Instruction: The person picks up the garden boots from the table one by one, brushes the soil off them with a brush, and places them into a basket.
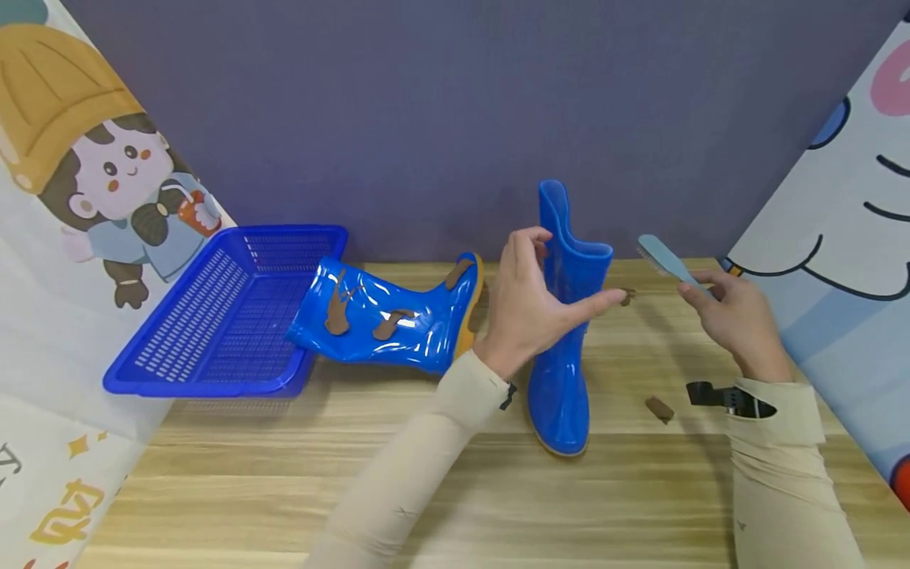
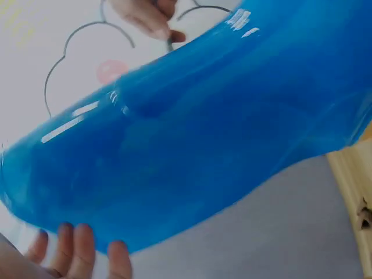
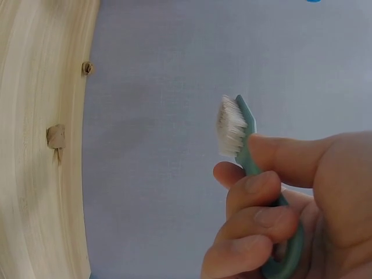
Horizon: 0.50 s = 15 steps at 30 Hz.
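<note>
A shiny blue rain boot (image 1: 562, 387) stands upright on the table, its toe pointing to the front. Beside its shaft my left hand (image 1: 526, 312) is spread, with the thumb reaching across the front; the left wrist view shows the fingertips (image 2: 81, 244) close to the boot's edge, and whether they touch cannot be told. To the right, away from the boot, my right hand (image 1: 739, 320) grips a light blue-green brush (image 1: 667, 259) by its handle. White bristles show on the brush (image 3: 247, 128) in the right wrist view. Brown pieces (image 1: 659, 409) lie right of the boot.
Another blue boot (image 1: 419, 336) with brown patches lies on its side at left, its shaft end over the rim of a blue plastic basket (image 1: 213, 391). A grey panel (image 1: 441, 118) closes off the back, with printed panels at both sides.
</note>
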Available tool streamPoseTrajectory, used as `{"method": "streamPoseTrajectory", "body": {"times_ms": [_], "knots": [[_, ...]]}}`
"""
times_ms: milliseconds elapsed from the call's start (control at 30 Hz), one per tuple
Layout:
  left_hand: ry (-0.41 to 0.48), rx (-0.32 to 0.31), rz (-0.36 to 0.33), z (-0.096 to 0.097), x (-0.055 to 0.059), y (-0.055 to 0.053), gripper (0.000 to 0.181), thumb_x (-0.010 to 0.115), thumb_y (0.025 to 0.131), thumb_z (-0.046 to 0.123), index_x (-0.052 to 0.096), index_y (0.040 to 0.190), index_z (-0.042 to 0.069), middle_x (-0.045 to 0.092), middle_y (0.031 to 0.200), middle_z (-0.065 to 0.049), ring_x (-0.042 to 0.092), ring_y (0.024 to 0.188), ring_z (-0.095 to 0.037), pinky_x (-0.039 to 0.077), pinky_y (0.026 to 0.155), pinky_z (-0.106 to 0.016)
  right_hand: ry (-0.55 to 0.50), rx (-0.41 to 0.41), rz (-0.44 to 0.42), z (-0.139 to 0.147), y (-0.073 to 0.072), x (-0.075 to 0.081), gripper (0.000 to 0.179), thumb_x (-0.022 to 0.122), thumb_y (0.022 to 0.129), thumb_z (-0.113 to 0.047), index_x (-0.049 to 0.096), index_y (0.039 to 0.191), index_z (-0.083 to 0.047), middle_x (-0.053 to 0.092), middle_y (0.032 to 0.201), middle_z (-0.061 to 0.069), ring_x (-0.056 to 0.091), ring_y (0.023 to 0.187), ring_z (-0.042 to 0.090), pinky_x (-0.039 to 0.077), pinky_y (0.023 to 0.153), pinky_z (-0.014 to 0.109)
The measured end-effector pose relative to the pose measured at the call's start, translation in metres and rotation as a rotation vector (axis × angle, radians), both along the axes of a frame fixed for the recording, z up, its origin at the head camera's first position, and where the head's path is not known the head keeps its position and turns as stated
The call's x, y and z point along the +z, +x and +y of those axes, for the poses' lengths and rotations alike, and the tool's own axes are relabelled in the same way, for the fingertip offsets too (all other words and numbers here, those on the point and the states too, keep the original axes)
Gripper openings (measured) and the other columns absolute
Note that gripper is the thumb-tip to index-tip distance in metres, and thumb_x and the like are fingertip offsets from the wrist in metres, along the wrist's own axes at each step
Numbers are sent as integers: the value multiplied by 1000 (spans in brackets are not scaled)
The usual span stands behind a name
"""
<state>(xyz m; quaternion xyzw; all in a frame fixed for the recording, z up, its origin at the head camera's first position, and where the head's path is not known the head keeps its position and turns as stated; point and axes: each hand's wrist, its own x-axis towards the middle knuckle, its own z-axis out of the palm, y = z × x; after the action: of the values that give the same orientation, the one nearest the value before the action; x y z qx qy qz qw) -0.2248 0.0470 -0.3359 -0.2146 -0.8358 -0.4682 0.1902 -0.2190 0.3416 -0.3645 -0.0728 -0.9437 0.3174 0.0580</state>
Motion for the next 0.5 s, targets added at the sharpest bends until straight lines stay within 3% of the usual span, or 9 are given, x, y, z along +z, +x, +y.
{"method": "streamPoseTrajectory", "body": {"times_ms": [100, 200, 367, 500], "knots": [[-104, 101, 13, 12, -1, 0, 96, 77, 78, 67, 32, 144, 14, 54, 128, -5, 58, 109, -14, 57, 84, -26, -8, -1, -8, -2, 0, 1, 73, 38, 106, -56, 39, 155, -1, 44, 142, 42, 48, 120, 58, 45, 83, 67], [-129, 144, -4, 16, 0, -1, 85, 72, 86, 64, 34, 142, 12, 58, 129, -7, 67, 104, -16, 61, 80, -27, -6, 2, -6, -3, 1, 1, 73, 38, 107, -54, 39, 154, 1, 44, 141, 42, 48, 119, 58, 45, 83, 68], [9, 73, -95, 2, -1, -4, 64, 72, 91, 46, 41, 136, 13, 67, 119, -6, 75, 91, -18, 64, 71, -30, 0, 14, -6, -2, 1, 1, 72, 38, 107, -53, 39, 154, 1, 47, 137, 41, 52, 112, 55, 47, 77, 62], [119, 15, -199, -17, -3, -7, 60, 70, 91, 39, 43, 138, 14, 70, 119, -6, 75, 95, -19, 65, 77, -38, 1, 16, -2, -1, 0, 1, 70, 39, 108, -52, 40, 154, 1, 47, 137, 41, 51, 114, 56, 47, 77, 63]]}}
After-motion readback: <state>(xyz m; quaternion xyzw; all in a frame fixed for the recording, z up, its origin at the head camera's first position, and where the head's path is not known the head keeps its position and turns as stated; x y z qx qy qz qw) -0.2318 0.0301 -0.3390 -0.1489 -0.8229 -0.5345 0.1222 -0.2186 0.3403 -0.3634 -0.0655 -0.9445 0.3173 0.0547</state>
